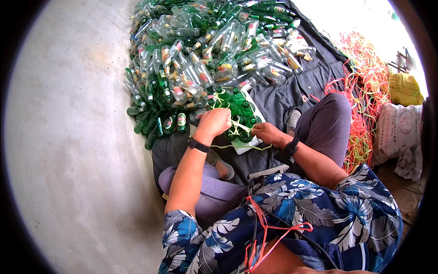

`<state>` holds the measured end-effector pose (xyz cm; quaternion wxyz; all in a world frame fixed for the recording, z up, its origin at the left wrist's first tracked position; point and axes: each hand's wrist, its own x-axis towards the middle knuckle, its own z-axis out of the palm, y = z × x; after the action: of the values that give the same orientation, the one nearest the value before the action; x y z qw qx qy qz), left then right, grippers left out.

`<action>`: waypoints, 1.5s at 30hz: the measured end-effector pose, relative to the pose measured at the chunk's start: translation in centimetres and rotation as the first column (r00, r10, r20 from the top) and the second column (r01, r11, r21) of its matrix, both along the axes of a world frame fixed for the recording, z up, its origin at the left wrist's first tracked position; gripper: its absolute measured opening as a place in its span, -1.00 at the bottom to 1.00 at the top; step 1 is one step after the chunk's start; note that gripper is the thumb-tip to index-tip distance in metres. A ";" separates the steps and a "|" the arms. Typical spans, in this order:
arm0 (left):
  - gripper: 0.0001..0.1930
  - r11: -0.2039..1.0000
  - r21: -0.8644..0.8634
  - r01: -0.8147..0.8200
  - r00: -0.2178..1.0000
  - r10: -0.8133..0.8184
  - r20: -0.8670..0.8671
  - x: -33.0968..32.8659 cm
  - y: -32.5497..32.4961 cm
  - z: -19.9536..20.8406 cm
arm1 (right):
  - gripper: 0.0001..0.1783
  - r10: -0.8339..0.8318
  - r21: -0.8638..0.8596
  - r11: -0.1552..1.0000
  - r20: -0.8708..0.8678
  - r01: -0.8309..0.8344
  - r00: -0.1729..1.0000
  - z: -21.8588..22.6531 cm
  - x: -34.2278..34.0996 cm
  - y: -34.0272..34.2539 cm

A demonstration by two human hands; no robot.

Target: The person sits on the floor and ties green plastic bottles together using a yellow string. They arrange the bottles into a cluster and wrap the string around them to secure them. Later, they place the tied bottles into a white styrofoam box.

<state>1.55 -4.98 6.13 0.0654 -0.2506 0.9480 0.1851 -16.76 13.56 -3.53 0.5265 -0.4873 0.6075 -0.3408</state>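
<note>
Several green glass bottles (237, 97) stand upright in a tight cluster in front of me, with pale yellow-green plastic strap wound among their necks. My left hand (216, 122) is closed in a fist at the near left side of the cluster, gripping the pale strap (240, 125), which runs taut toward the right. On the right side, my right hand (268, 133) pinches the same strap beside a bottle neck. A loose length of it curves below the bottles. Under the cluster shows a white board (259, 108). The fingertips of my left hand are partly hidden.
A large heap of clear and green bottles (191, 50) lies beyond the cluster on a black sheet (321, 75). Tangled red and yellow-green straps (362, 82) lie at the right, next to a yellow sack (405, 89) and a white sack (398, 130). Pale floor (82, 128) stretches along the left.
</note>
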 end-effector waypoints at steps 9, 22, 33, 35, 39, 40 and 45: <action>-0.84 0.999 0.020 -0.028 0.977 0.032 -0.210 0.0 -0.6 -2.2 | -0.63 -0.136 0.154 0.980 0.077 0.123 0.988 1.1 1.4 0.0; -0.84 0.975 0.149 -0.166 0.975 0.185 -0.122 -1.6 -1.2 -4.5 | -0.78 0.152 -0.322 0.900 -0.396 -0.292 0.906 -1.6 0.4 0.0; -0.88 0.970 0.044 -0.238 0.970 0.240 -0.043 -1.9 -0.9 -3.4 | -0.72 0.199 -0.340 0.860 -0.462 -0.380 0.864 -1.1 -0.1 -0.3; -0.87 0.976 0.023 -0.218 0.975 0.219 -0.043 -2.1 -0.9 -3.3 | -0.71 0.202 -0.327 0.870 -0.448 -0.370 0.871 -1.2 -0.4 -0.3; -0.87 0.976 -0.035 -0.215 0.976 0.215 -0.025 -1.8 -0.9 -3.4 | -0.67 0.165 -0.051 0.984 -0.136 -0.173 0.977 0.7 0.1 -0.4; -0.87 0.977 -0.032 -0.213 0.977 0.212 -0.030 -1.9 -0.9 -3.4 | -0.67 0.188 -0.076 0.977 -0.153 -0.201 0.970 0.7 -0.1 -0.4; -0.86 0.975 -0.004 -0.221 0.974 0.220 -0.057 -2.2 -0.9 -3.2 | -0.65 0.232 -0.220 0.941 -0.140 -0.259 0.963 -0.9 -1.2 -0.1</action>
<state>-0.63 -5.86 2.92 0.0165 -0.3493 0.9166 0.1936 -17.98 13.46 -4.47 0.4683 -0.6368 0.5256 -0.3146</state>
